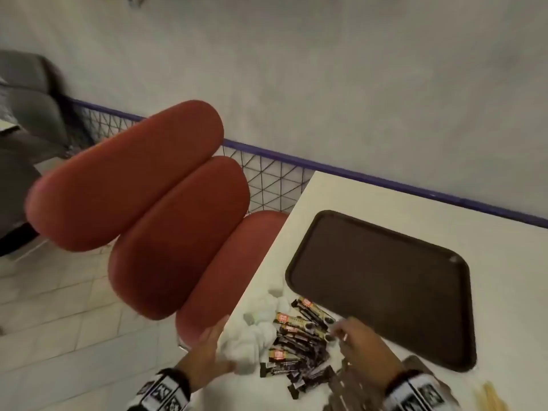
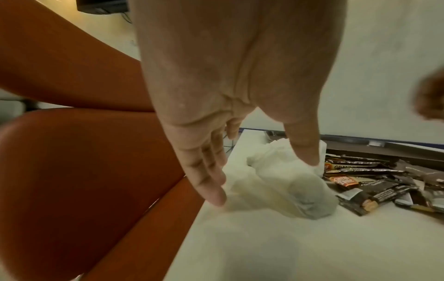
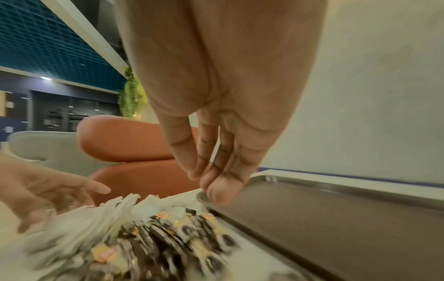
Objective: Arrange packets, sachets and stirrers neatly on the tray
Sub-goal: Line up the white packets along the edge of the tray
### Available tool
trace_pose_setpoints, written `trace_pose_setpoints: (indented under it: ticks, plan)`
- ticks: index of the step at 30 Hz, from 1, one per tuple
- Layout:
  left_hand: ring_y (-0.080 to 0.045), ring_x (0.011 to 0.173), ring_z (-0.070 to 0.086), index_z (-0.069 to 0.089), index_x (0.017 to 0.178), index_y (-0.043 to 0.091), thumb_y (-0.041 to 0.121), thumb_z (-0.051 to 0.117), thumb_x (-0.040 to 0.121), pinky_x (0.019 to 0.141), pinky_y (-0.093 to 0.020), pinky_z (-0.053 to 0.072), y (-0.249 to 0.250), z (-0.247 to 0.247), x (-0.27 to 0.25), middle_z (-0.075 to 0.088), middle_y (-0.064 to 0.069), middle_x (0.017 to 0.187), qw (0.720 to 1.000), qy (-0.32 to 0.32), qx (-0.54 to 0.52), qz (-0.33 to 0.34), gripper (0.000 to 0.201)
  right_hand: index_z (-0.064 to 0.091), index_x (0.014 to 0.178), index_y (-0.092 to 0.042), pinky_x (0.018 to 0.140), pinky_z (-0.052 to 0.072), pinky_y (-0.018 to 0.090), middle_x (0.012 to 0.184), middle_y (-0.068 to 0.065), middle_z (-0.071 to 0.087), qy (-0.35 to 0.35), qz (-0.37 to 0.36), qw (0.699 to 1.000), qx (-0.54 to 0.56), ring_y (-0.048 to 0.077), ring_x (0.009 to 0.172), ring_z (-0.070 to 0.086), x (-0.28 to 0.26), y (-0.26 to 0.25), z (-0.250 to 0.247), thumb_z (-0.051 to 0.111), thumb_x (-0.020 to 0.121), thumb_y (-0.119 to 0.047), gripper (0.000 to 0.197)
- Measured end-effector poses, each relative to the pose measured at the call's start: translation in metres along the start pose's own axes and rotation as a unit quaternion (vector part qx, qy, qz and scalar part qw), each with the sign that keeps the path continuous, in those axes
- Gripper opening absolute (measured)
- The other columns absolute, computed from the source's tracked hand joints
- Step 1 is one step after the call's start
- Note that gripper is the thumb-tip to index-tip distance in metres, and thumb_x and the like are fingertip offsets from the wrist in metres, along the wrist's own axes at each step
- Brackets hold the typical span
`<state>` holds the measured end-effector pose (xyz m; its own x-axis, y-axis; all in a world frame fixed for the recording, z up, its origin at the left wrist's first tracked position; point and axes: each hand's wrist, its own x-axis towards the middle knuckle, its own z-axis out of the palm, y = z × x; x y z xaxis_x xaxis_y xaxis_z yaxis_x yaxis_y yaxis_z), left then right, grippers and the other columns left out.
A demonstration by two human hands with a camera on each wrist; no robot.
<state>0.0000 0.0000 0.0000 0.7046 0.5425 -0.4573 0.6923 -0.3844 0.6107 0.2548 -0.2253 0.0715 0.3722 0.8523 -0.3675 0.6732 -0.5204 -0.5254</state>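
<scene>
Both hands hovered over the heap, tray bare.
Left hand [image 1: 207,348] lay open beside white packets [image 1: 252,333]; right hand [image 1: 364,348], seemingly empty, hung above dark sachets [image 1: 299,348]. Tray [image 1: 385,274] held nothing; stirrers [image 1: 489,396] waited on the table [image 1: 370,197].

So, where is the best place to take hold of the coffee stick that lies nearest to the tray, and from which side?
Probably its middle, pinched across the narrow width from above. The coffee stick lies flat and long beside the tray rim, its lower end among other sticks. The right hand hovers close above; coming from the tray side seems freest.
</scene>
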Motion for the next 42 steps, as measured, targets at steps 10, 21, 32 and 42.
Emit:
trace_pose_setpoints:
  ticks: [10, 21, 32, 42]
  plan:
    - [-0.002, 0.068, 0.048, 0.055, 0.114, 0.023, 0.021, 0.072, 0.077, 0.057, -0.001, 0.035, 0.013, -0.011, 0.034, 0.056, 0.006, 0.089, 0.995, -0.05, 0.081, 0.001, 0.041, 0.043, 0.127, -0.008, 0.097, 0.041, 0.033, 0.129, 0.014, 0.049, -0.158, 0.001, 0.984, -0.079, 0.029, 0.118, 0.049, 0.104, -0.1, 0.048, 0.065, 0.082, -0.021, 0.052]
    - [-0.005, 0.06, 0.049, 0.047, 0.079, 0.033, 0.007, 0.07, 0.075, 0.057, -0.01, 0.041, 0.023, -0.017, 0.065, 0.054, 0.008, 0.073, 0.998, -0.028, -0.016, 0.052, 0.035, 0.053, 0.119, -0.015, 0.089, 0.044, 0.026, 0.123, 0.004, 0.056, -0.107, 0.027, 0.991, 0.075, 0.02, 0.108, 0.056, 0.129, -0.101, 0.063, 0.055, 0.083, -0.011, 0.036]
    - [-0.008, 0.066, 0.057, 0.037, 0.088, 0.023, 0.001, 0.076, 0.07, 0.061, -0.016, 0.049, 0.024, -0.011, 0.071, 0.058, 0.0, 0.084, 0.984, 0.004, -0.167, 0.057, 0.049, 0.052, 0.111, -0.009, 0.073, 0.041, 0.028, 0.112, 0.012, 0.061, -0.085, 0.013, 0.996, 0.031, 0.027, 0.102, 0.059, 0.133, -0.112, 0.074, 0.058, 0.083, -0.009, 0.029]
    - [-0.023, 0.088, 0.065, 0.052, 0.1, 0.026, 0.035, 0.071, 0.08, 0.086, -0.041, 0.054, 0.044, -0.028, 0.073, 0.065, 0.004, 0.092, 0.943, 0.085, -0.313, 0.077, 0.029, 0.062, 0.103, -0.013, 0.085, 0.044, 0.026, 0.099, 0.0, 0.057, -0.093, -0.026, 0.99, 0.099, 0.015, 0.093, 0.054, 0.124, -0.089, 0.026, 0.062, 0.077, -0.003, 0.028]
